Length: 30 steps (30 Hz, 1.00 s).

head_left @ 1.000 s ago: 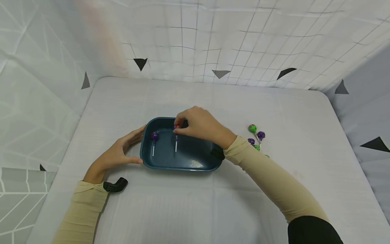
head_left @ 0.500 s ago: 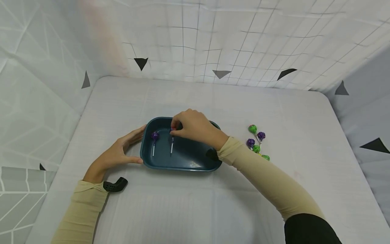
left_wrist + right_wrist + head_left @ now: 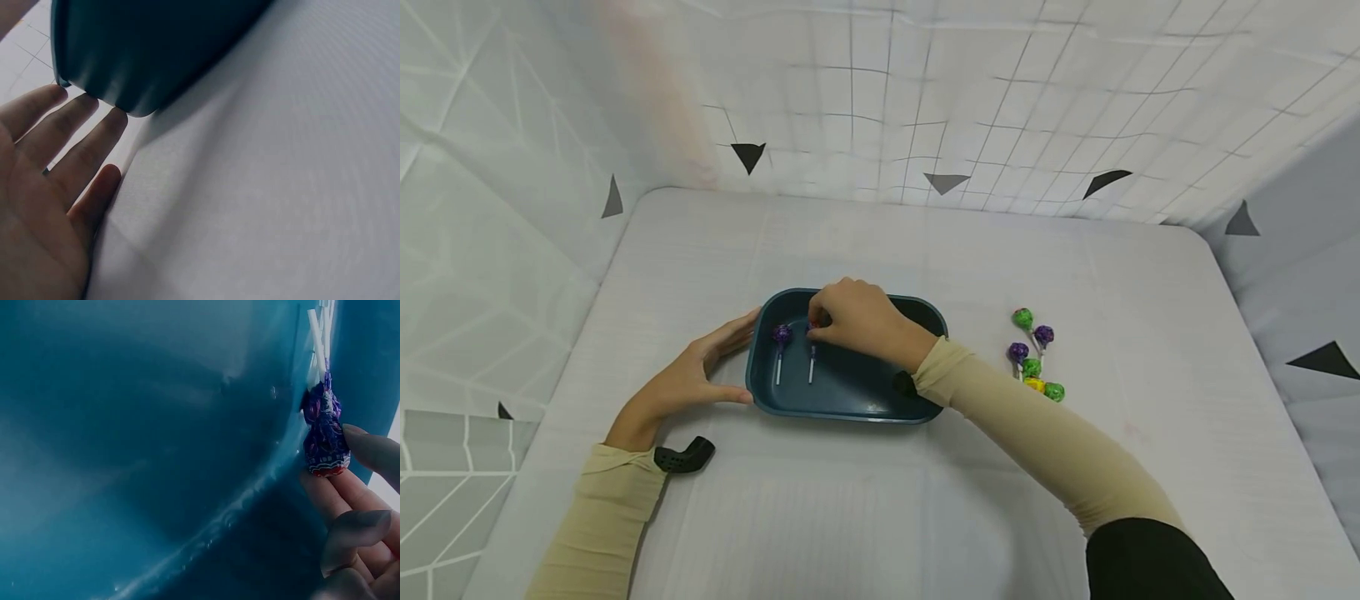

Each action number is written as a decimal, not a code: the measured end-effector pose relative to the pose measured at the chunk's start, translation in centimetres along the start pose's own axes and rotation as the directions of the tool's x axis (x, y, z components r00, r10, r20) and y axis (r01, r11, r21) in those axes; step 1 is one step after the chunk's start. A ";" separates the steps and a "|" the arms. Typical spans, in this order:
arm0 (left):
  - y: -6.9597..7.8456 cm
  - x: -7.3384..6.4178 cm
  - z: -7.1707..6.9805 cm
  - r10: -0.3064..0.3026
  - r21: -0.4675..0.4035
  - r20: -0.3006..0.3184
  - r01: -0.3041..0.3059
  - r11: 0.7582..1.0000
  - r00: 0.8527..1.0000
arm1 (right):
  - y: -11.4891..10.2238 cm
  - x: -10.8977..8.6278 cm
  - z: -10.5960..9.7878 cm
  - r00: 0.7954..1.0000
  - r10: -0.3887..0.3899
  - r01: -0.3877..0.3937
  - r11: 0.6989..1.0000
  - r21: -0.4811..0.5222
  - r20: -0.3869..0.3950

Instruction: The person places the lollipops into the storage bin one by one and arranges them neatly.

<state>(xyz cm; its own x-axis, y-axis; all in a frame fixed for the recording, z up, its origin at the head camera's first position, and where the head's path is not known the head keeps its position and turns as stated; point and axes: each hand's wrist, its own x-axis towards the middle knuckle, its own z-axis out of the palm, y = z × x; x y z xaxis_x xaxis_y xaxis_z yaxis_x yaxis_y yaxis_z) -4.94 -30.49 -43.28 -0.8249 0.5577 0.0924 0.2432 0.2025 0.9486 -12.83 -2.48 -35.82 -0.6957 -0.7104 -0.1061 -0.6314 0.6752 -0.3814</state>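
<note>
My right hand [image 3: 867, 321] reaches into the dark teal tray [image 3: 850, 416]. Its thumb and fingers pinch the wrapped head of a purple lollipop [image 3: 326, 440], whose white stick points toward me in the head view. Left of it in the tray lies another purple lollipop [image 3: 782, 335], stick also toward me, roughly parallel. At the tray's left end, my left hand [image 3: 700, 371] rests against the outside with fingers extended. In the left wrist view, its straight fingertips [image 3: 115, 122] touch the tray wall [image 3: 144, 56].
Right of the tray, several lollipops lie in a loose cluster on the white table [image 3: 880, 508]: purple lollipops [image 3: 1043, 335], green lollipops [image 3: 1022, 317] and a yellow lollipop [image 3: 1034, 385]. White patterned curtains [image 3: 925, 83] stand behind the table and at both sides.
My right hand has moved left inside the tray with the pinched lollipop, closer to the other one. More of the cluster on the right shows. My left hand has stayed put.
</note>
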 end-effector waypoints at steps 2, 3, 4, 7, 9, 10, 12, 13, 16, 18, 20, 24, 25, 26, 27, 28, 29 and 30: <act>0.0 0.0 0.0 0.002 0.000 0.001 -0.002 1.000 1.000 | -0.1 0.2 0.2 1.000 -0.002 0.002 1.000 -0.003 0.007; 0.0 0.0 0.0 0.003 0.001 0.002 -0.003 1.000 1.000 | -0.1 0.3 0.3 1.000 -0.003 0.003 1.000 -0.002 0.009; -0.1 0.0 0.0 0.003 0.000 0.002 -0.003 1.000 1.000 | -0.1 0.4 0.4 1.000 -0.004 0.004 1.000 0.001 0.012; -0.1 0.0 0.0 0.006 -0.002 0.002 -0.006 1.000 1.000 | -0.2 0.7 0.6 1.000 -0.006 0.006 1.000 0.011 0.019; -0.2 0.0 0.0 0.008 -0.001 0.003 -0.008 1.000 1.000 | -0.3 0.8 0.7 1.000 -0.005 0.004 1.000 0.015 0.019; -0.2 0.0 0.0 0.007 -0.001 0.003 -0.007 1.000 1.000 | -0.3 0.8 0.8 1.000 -0.005 0.004 1.000 0.016 0.020; -0.2 0.0 0.0 0.002 -0.004 0.002 -0.002 1.000 1.000 | -0.3 1.0 0.9 1.000 -0.006 0.005 1.000 0.020 0.023; -0.2 0.0 0.0 -0.003 -0.007 0.001 0.003 1.000 1.000 | -0.3 1.0 1.0 1.000 -0.006 0.006 1.000 0.023 0.025; -0.1 0.0 0.0 -0.018 -0.010 -0.003 0.018 1.000 1.000 | -0.3 1.2 1.2 0.999 -0.008 0.007 1.000 0.031 0.033; 0.0 0.0 0.0 -0.022 -0.010 -0.005 0.022 1.000 1.000 | -0.3 1.3 1.3 0.999 -0.005 0.004 0.999 0.034 0.036; -0.1 0.0 0.1 -0.022 -0.005 -0.006 0.022 1.000 1.000 | -0.2 1.4 1.4 0.999 -0.003 0.002 0.999 0.032 0.036; 0.0 -0.1 0.1 -0.023 -0.003 -0.008 0.023 1.000 1.000 | -0.2 1.6 1.5 0.999 -0.005 0.004 1.000 0.031 0.038; 0.0 -0.1 0.1 -0.027 -0.004 -0.009 0.027 1.000 1.000 | -0.2 1.6 1.6 0.999 -0.007 0.006 0.999 0.032 0.039; 0.1 -0.1 0.1 -0.029 -0.004 -0.009 0.029 1.000 1.000 | -0.2 1.6 1.6 0.999 -0.010 0.009 0.999 0.033 0.038; 0.1 -0.1 0.1 -0.031 -0.004 -0.010 0.031 1.000 0.999 | -0.3 1.6 1.5 0.999 -0.012 0.011 0.999 0.035 0.038; 0.1 -0.1 0.1 -0.032 -0.005 -0.010 0.032 0.999 0.999 | -0.3 1.7 1.5 0.999 -0.014 0.013 0.999 0.037 0.038; 0.1 -0.1 0.1 -0.034 -0.005 -0.009 0.033 0.999 0.999 | -0.3 1.7 1.5 0.999 -0.016 0.014 0.999 0.039 0.038; 0.1 -0.1 0.0 -0.035 -0.006 -0.008 0.035 0.999 0.999 | -0.4 1.7 1.5 0.999 -0.017 0.015 0.999 0.042 0.038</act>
<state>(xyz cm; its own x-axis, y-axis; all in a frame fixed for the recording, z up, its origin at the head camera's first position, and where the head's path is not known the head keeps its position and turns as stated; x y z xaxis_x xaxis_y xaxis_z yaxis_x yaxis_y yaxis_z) -4.81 -30.49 -43.24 -0.8371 0.5436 0.0621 0.2116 0.2170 0.9529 -13.24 -4.23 -37.20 -0.6716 -0.7286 -0.1346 -0.6268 0.6555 -0.4213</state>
